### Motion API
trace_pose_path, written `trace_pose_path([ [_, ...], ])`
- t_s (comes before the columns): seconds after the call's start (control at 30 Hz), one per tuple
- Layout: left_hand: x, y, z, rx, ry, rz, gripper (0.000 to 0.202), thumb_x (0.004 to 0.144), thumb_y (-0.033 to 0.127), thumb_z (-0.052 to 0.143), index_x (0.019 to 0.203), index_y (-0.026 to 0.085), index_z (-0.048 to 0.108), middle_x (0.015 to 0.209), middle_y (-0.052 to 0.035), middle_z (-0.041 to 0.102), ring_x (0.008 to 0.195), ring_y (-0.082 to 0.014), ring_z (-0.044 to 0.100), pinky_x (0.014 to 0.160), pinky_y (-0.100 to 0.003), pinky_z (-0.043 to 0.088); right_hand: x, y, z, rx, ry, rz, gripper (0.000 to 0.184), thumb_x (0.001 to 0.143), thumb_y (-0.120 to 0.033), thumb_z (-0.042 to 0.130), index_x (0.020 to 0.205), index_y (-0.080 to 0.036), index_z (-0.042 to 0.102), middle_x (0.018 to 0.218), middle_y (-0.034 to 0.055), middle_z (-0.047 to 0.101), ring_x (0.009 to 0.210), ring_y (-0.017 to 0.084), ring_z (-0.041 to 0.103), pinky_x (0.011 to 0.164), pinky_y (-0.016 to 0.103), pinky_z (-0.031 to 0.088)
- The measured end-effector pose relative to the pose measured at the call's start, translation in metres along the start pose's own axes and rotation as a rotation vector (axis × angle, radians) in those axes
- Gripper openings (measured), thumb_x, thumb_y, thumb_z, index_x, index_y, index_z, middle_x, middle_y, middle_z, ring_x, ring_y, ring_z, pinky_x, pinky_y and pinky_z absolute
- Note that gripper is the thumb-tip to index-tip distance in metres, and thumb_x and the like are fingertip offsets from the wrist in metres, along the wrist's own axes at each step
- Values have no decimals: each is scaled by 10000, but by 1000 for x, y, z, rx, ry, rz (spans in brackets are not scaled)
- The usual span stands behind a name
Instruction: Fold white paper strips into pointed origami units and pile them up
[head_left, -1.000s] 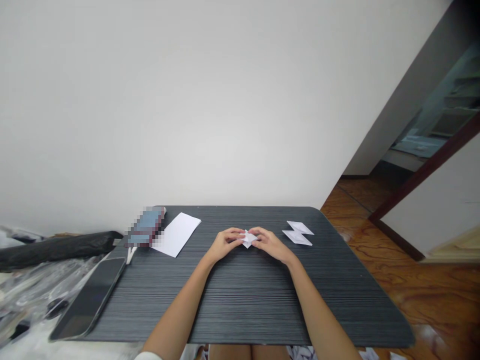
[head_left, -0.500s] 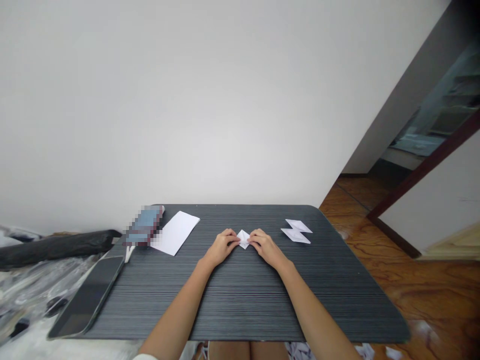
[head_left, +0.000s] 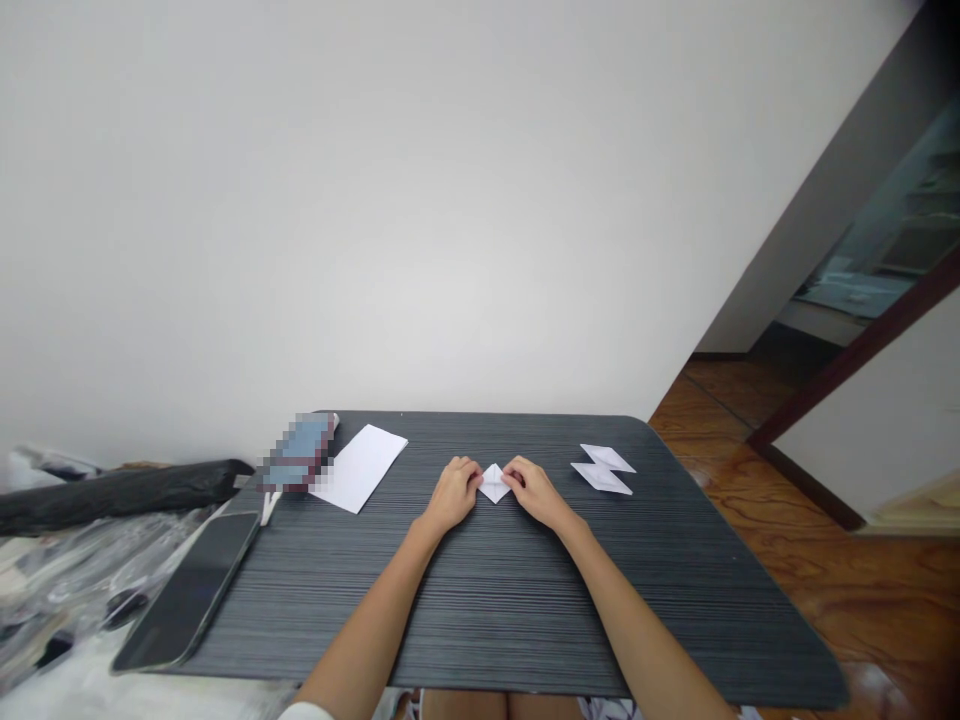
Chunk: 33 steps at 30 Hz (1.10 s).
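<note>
A small folded piece of white paper (head_left: 494,484), diamond-shaped with a crease down its middle, lies on the dark table between my hands. My left hand (head_left: 457,490) pinches its left corner, fingers curled. On the opposite corner, my right hand (head_left: 531,488) grips with thumb and fingers closed. Both forearms rest low over the table. To the right lie two folded white paper pieces, the farther one (head_left: 609,458) and the nearer one (head_left: 602,478), slanted and touching or overlapping each other.
White paper sheets (head_left: 367,465) lie left of my hands, partly beneath a blurred blue-and-red object (head_left: 300,450). A phone-like black slab (head_left: 191,590) sits at the left edge of the dark striped table (head_left: 510,620). A white wall (head_left: 480,250) rises behind.
The view has shifted slightly, moving everything a little to the right. Both hands still hold the paper's corners, and its diamond face now looks flatter, with a clear centre crease.
</note>
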<state>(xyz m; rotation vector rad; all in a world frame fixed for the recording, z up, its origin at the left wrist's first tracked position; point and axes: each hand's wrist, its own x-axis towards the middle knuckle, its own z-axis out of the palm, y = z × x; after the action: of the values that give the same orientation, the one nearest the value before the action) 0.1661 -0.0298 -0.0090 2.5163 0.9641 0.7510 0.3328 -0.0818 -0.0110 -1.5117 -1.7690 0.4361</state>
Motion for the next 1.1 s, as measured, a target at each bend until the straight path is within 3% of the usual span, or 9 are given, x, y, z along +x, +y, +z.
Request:
trace_pose_path([
  [0.17,-4,6,-8,-38,-77,87,174,794,248,442,908,187,558,824,-37,522,784,-156,452,716,-280,356,-7,-4,-4,59,-1,-63,173,791,-181,403,676,-175,532,678,5,501,632,118,465,600,233,349],
  [0.33,-3,7,-5,-115,-70,106,192,799,261,437,751,164,596,795,-38,524,777,-146,462,720,-268,362,-11,-9,-4,66,-31,-81,159,791,-216,426,713,-175,558,695,12,507,658,124,473,622,241,363],
  [0.47,-1,1,-4,-173,-56,71,191,771,272,483,680,162,609,765,-32,563,761,-143,486,706,-253,370,-10,-7,-1,46,-33,-66,123,752,-242,491,720,-173,588,713,16,527,648,122,476,617,236,368],
  [0.67,-1,-2,-4,-210,3,-104,160,759,230,482,764,157,624,707,-23,598,629,-121,504,615,-235,377,-1,-4,-1,-16,-14,80,152,716,-259,517,642,-170,616,611,7,565,578,123,491,567,231,349],
  [0.9,-2,6,-1,52,35,-240,110,741,239,502,721,163,579,663,-33,541,698,-170,477,677,-305,345,17,1,-1,-55,-174,233,72,637,-229,589,615,-162,606,582,14,588,565,129,524,541,218,353],
  [1.1,-7,9,-4,185,6,-291,139,779,304,449,836,227,550,819,-44,518,850,-217,411,738,-380,271,21,2,5,-120,-161,313,33,631,-161,576,603,-170,562,560,2,547,538,122,492,513,222,318],
])
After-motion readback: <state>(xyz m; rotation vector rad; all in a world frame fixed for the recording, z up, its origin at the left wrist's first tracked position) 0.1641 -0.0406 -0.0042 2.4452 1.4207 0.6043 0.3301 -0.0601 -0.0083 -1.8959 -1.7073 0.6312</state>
